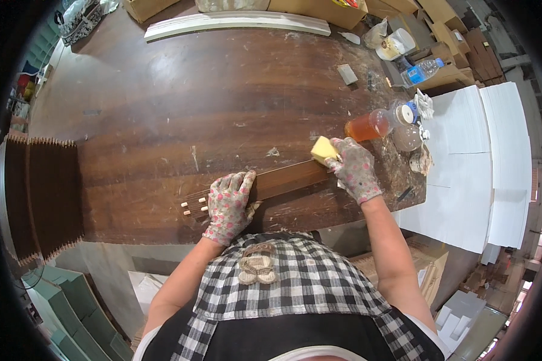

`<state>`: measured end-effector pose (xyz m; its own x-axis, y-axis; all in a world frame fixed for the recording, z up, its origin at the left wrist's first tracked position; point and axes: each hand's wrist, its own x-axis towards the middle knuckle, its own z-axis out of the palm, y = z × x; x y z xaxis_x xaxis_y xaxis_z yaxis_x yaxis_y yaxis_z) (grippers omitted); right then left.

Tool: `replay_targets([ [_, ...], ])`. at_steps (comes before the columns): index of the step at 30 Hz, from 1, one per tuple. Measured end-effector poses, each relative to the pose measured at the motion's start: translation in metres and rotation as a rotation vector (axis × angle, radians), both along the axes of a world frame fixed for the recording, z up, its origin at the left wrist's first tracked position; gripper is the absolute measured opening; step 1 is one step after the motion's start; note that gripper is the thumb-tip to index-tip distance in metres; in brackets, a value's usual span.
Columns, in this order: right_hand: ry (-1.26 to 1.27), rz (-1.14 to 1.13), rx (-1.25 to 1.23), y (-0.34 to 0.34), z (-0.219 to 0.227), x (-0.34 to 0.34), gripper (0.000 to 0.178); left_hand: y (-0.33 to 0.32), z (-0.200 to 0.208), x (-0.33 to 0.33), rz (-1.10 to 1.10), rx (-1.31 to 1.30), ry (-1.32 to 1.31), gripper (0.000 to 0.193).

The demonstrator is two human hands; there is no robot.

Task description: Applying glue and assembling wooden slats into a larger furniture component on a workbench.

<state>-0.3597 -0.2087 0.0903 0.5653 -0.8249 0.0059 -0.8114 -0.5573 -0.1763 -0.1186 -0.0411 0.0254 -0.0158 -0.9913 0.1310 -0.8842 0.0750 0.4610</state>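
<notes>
A long brown wooden board (292, 180), perhaps several thin pieces together, lies slantwise near the table's front edge. Several pale wooden dowels (203, 208) stick out at its left end. My left hand (230, 201), in a floral glove, is closed over the board close to those dowels. At the board's right end my right hand (356, 168), gloved alike, grips a yellow sponge (324, 149). The sponge sits at the board's far edge; whether it touches the wood I cannot tell.
On the worn brown table (162, 108), a bottle of amber liquid (367, 125) lies just beyond my right hand. A water bottle (423, 71) and a white tub (396, 44) are farther back. Stacked brown boards (54, 186) stand left; white panels (464, 162) lie right. White strips (238, 24) lie at the back.
</notes>
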Motion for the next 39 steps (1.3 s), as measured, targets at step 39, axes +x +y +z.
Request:
replay_targets([
  [39, -0.539, -0.417, -0.222, 0.001, -0.041, -0.158, 0.019, -0.005, 0.007, -0.007, 0.012, 0.033, -0.094, 0.071],
])
